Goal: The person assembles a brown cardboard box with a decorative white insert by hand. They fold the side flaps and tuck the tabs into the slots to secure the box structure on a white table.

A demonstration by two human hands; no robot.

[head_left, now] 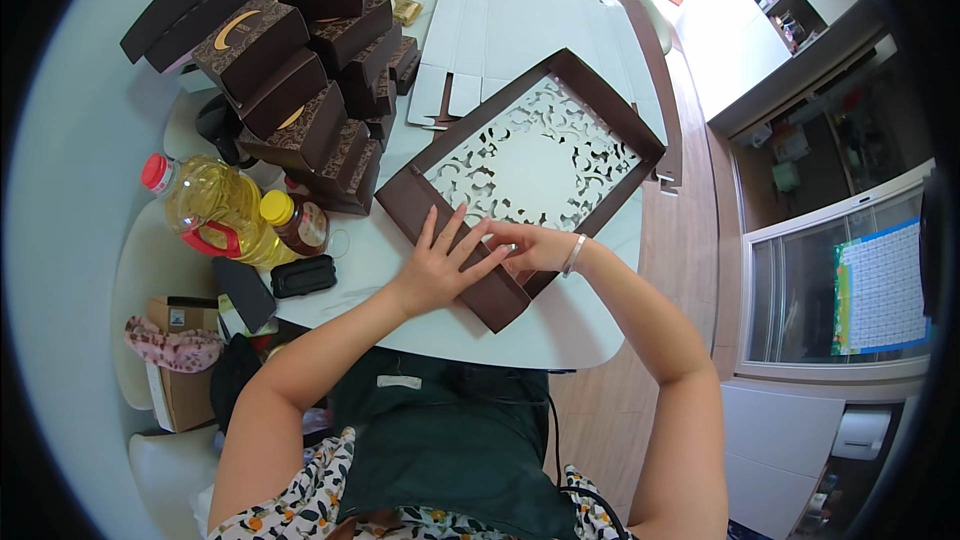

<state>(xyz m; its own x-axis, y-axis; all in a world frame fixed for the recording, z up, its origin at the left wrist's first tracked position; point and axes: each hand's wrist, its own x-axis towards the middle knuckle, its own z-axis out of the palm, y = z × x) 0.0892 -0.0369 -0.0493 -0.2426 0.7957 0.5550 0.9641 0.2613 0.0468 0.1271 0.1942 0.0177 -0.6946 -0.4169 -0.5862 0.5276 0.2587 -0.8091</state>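
A dark brown cardboard box lid [607, 78] lies turned at an angle on the table, its white inner face cut through with a leafy openwork pattern. My left hand [440, 265] rests flat with spread fingers on the lid's near wall. Close beside it, my right hand [535, 247] is closed, its fingers bent over the inner edge of that same wall and seeming to pinch it; the fingertips are partly hidden. A bracelet circles my right wrist.
Stacked brown patterned boxes [300, 130] rise at the left. Nearer stand an oil bottle [215, 205], a brown jar with a yellow cap [295, 223] and a black case [303, 277]. Flat white cardboard blanks [520, 25] lie behind the lid on the white table [590, 315].
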